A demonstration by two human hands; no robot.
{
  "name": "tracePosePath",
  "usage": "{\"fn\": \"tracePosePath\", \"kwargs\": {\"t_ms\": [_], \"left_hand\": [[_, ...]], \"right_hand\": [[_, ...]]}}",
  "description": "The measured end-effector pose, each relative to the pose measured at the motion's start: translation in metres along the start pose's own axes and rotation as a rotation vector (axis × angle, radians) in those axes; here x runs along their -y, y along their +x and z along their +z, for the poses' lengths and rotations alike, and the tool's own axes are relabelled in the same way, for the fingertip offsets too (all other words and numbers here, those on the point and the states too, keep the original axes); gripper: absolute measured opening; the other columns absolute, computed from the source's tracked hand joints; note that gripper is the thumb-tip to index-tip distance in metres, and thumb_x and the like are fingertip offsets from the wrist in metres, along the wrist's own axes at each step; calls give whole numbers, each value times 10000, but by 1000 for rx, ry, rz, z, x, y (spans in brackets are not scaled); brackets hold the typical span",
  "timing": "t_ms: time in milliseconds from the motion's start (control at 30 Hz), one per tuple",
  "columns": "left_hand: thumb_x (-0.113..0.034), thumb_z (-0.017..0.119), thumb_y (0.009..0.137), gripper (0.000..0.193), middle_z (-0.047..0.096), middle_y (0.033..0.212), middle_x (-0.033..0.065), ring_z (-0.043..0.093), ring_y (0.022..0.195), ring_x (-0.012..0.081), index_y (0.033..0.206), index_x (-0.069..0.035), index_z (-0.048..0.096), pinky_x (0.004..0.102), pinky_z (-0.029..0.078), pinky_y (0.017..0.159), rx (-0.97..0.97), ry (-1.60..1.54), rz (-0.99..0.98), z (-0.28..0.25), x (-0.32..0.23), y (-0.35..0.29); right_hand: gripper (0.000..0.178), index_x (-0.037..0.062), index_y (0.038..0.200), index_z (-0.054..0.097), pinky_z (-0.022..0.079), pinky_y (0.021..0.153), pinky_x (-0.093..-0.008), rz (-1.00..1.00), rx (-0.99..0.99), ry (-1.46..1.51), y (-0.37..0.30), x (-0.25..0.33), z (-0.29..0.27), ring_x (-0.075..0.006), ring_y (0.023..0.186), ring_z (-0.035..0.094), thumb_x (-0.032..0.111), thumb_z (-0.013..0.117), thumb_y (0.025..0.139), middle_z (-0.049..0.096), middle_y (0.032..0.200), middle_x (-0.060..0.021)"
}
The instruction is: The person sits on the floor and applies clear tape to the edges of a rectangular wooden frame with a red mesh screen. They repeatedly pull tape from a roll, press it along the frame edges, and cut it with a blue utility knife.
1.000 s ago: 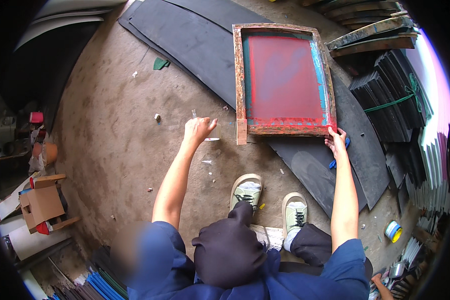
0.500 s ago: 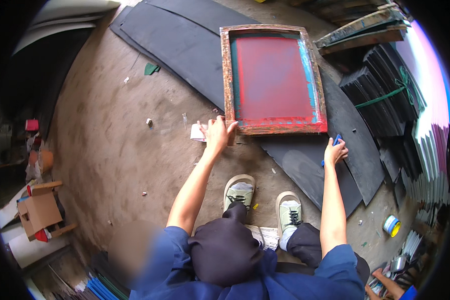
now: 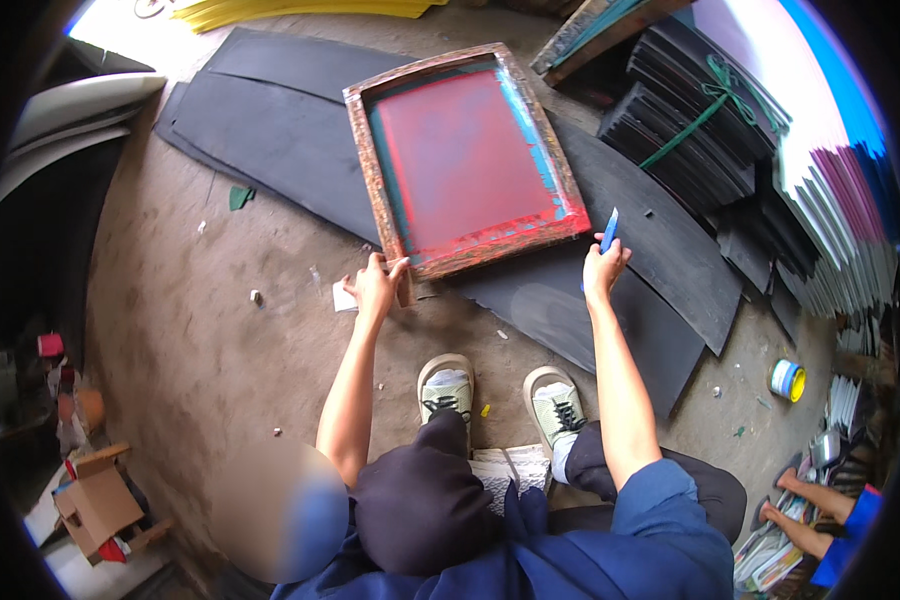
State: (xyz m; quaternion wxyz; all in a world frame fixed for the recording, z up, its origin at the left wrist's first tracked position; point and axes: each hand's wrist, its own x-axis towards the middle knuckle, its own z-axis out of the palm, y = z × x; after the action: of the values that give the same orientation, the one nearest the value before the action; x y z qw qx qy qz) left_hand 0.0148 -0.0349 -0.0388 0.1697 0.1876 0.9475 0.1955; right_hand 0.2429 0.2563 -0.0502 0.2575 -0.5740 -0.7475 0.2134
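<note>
A screen-printing frame (image 3: 475, 160) with a worn wooden border and red-stained mesh lies over dark flat sheets. At its near left corner my left hand (image 3: 374, 288) is closed, thumb and fingers on the wood beside a short brown wooden piece (image 3: 404, 289). A scrap of white paper (image 3: 344, 297) shows by those fingers. My right hand (image 3: 604, 270) grips a blue utility knife (image 3: 610, 230), its pale blade pointing up and away from me. The knife is just right of the frame's near right corner, above the sheets, apart from the frame.
Large black sheets (image 3: 270, 120) spread across the concrete floor. Tied stacks of black sheets (image 3: 685, 120) stand at the right, near a yellow-and-white tin (image 3: 787, 380). A cardboard box (image 3: 100, 505) is at the lower left. Another person's legs (image 3: 805, 510) show at the lower right.
My view has turned, shifting the frame and sheets leftward in the picture. The knife in my right hand now points up with its blade showing. My left hand stays at the frame's corner.
</note>
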Motion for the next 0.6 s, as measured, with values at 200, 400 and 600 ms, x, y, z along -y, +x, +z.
{"fn": "tracePosePath", "kwargs": {"t_ms": [200, 400, 600], "left_hand": [[-617, 604, 705, 589, 678, 909, 81, 628, 917, 245, 1011, -114, 636, 574, 164, 938, 149, -72, 23, -26, 21, 9], [-573, 696, 643, 649, 662, 922, 156, 614, 932, 260, 1029, -55, 636, 387, 344, 907, 191, -147, -8, -21, 14, 15], [-575, 699, 607, 583, 680, 836, 126, 628, 902, 261, 964, -116, 672, 528, 149, 977, 184, -236, -62, -18, 15, 19]], "right_hand": [[328, -68, 1072, 407, 484, 659, -508, -236, 692, 119, -116, 148, 12, -428, 706, 603, 181, 455, 865, 590, 701, -277], [372, -71, 1118, 386, 502, 665, -506, -347, 931, -26, -172, 186, 20, -431, 733, 608, 228, 406, 898, 597, 739, -300], [316, -73, 1058, 410, 513, 656, -481, -395, 898, -81, -182, 191, 33, -418, 731, 618, 198, 409, 895, 609, 727, -278]]}}
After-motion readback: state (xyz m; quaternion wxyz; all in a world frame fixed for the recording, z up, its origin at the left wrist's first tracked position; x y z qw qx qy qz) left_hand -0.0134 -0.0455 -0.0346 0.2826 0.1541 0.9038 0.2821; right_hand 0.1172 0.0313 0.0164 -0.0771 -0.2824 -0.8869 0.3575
